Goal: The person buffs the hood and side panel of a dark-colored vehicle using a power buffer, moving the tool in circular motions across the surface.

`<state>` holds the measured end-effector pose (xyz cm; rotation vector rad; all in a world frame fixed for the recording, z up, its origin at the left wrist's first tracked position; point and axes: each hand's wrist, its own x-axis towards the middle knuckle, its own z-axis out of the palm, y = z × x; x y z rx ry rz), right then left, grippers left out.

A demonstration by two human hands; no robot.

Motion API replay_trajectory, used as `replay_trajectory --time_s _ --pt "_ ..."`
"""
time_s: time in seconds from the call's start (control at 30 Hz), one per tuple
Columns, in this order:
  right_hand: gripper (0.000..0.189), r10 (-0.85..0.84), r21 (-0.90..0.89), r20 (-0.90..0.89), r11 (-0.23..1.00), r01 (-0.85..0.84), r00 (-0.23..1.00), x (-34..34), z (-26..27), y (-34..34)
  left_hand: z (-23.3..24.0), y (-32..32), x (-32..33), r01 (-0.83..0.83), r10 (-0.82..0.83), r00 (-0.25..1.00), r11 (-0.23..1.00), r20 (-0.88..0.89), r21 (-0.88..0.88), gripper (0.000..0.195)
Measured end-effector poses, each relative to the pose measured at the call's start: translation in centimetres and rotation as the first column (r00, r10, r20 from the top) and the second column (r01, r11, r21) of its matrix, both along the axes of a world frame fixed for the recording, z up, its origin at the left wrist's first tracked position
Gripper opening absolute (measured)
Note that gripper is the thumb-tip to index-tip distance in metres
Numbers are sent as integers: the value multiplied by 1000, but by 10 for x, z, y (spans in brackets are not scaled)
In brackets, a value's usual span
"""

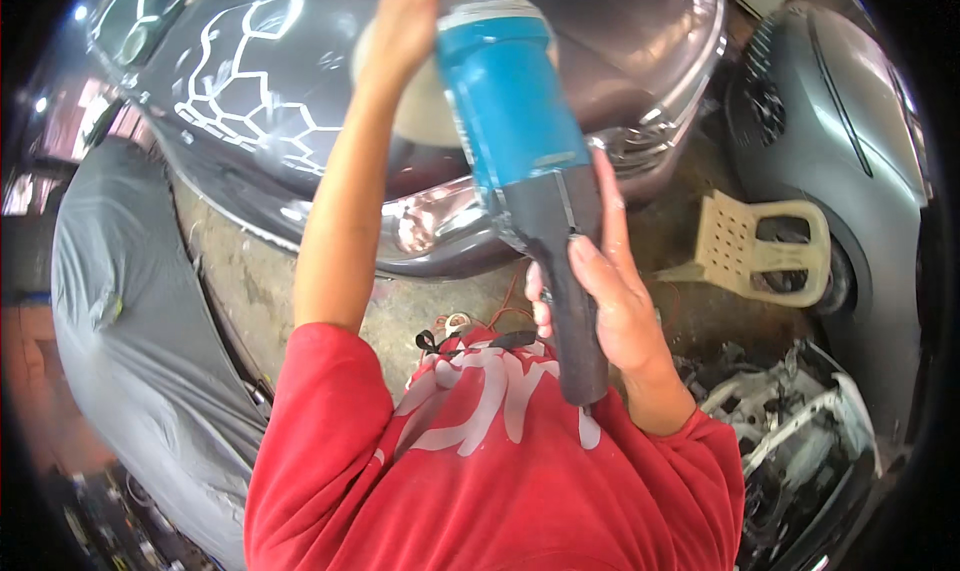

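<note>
A teal and black power polisher (517, 105) lies across my view, its long black handle pointing back towards my body. My right hand (626, 308) grips this handle, thumb on top and fingertips showing on the far side. Up at the front, my left hand (405, 27) holds the tool's head; part of that grip is cut off by the upper picture edge. Beneath the head, a pale round polishing pad (424, 113) sits over the glossy dark car body (300, 53). The tool hides much of the pad and where it meets the paint.
A headlight (435, 214) is set in the dark car's near edge. To the left stands a vehicle under a grey cover (127, 263). On the right are a beige plastic chair (791, 252), a grey car (847, 113) and a stripped vehicle front (795, 421). An orange cord (514, 293) crosses the concrete floor.
</note>
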<state>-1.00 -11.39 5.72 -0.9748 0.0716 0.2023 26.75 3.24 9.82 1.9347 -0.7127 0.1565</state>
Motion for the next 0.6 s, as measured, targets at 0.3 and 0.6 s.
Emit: replay_trajectory --time_s 0.3,0.6 --pt "76 251 111 20 961 -252 968 34 25 77 23 115 -73 -500 489 850 866 194 8 58" --pt "90 291 174 253 925 -339 923 79 50 253 57 269 -84 -412 346 908 840 -236 -352 57"
